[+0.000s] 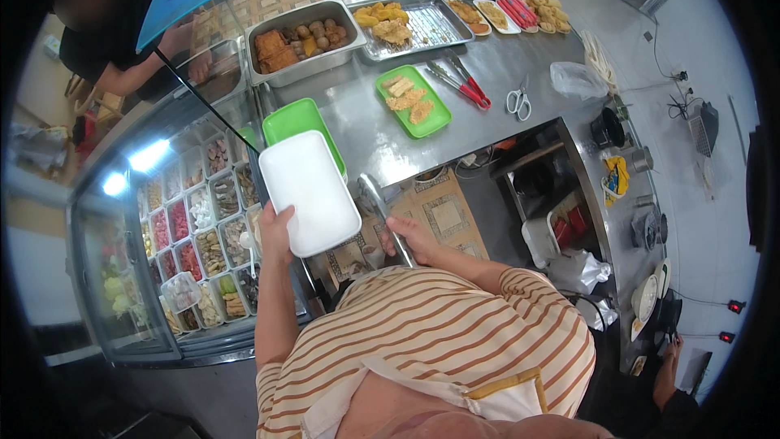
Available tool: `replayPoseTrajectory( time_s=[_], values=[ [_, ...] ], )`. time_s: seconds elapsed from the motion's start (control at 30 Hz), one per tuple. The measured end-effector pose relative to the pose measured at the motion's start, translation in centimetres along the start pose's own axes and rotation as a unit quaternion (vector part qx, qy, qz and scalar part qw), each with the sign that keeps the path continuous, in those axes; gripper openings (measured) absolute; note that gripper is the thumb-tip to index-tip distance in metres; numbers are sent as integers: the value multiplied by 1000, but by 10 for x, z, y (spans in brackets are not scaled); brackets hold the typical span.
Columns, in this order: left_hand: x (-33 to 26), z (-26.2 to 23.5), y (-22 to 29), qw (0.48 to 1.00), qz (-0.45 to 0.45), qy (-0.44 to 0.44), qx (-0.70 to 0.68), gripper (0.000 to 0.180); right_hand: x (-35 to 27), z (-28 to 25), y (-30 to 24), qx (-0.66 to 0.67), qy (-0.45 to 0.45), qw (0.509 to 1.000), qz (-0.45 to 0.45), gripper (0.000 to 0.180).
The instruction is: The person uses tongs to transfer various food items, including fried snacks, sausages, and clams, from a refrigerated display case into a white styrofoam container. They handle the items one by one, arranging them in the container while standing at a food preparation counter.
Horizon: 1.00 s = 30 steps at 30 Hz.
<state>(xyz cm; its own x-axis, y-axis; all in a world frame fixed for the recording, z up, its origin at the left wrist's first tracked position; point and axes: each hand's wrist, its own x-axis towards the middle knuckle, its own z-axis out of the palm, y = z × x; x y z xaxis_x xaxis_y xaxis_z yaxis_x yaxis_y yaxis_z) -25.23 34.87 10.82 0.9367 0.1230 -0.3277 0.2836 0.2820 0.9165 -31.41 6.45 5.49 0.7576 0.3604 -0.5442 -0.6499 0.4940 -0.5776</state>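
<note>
Holding a plain white rectangular foam tray (pixel 309 192), left hand (pixel 275 232) gripping its edge

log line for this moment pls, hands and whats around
left hand: holds white foam tray | right hand: grips metal tongs | nearby: green tray empty, green plate with fried pieces

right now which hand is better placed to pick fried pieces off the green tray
Right, probably. The right hand holds the metal tongs, which point toward the green tray of fried pieces. The left hand is occupied holding the white foam tray.
</note>
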Motion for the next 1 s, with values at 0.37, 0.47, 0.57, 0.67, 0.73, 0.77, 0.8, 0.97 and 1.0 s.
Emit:
replayPoseTrajectory(
  time_s=[0.37, 0.47, 0.57, 0.67, 0.73, 0.77, 0.8, 0.97, 1.0],
  values=[
    [107, 8, -1, 868, 165, 178, 434, 27, -6, -56, -111, -156, 103, 981, -44, 34],
    [121, -10, -7, 832, 160, 234, 477, 33, 17, -79, -172, -233, 129, 957, -117, 43],
    [117, 6, -8, 800, 173, 256, 515, 34, 40, -134, -229, -352, 114, 916, -153, 54],
    [105, 37, 3, 765, 65, 318, 555, 38, 79, -190, -286, -509, 111, 829, -201, 62],
    [83, 48, -1, 681, 174, 398, 590, 38, 95, -188, -335, -593, 102, 766, -225, 62],
    [79, 57, -1, 634, 234, 428, 600, 39, 110, -196, -358, -643, 107, 713, -259, 60],
    [67, 101, 11, 708, 230, 410, 527, 31, 118, -196, -382, -687, 114, 673, -249, 57],
    [58, 229, -66, 965, -49, 177, 186, 25, 168, -170, -459, -834, 96, 473, -266, 41],
    [59, 247, -91, 985, -110, 123, 43, 34, 186, -168, -468, -831, 85, 462, -299, 39]
  ],
)
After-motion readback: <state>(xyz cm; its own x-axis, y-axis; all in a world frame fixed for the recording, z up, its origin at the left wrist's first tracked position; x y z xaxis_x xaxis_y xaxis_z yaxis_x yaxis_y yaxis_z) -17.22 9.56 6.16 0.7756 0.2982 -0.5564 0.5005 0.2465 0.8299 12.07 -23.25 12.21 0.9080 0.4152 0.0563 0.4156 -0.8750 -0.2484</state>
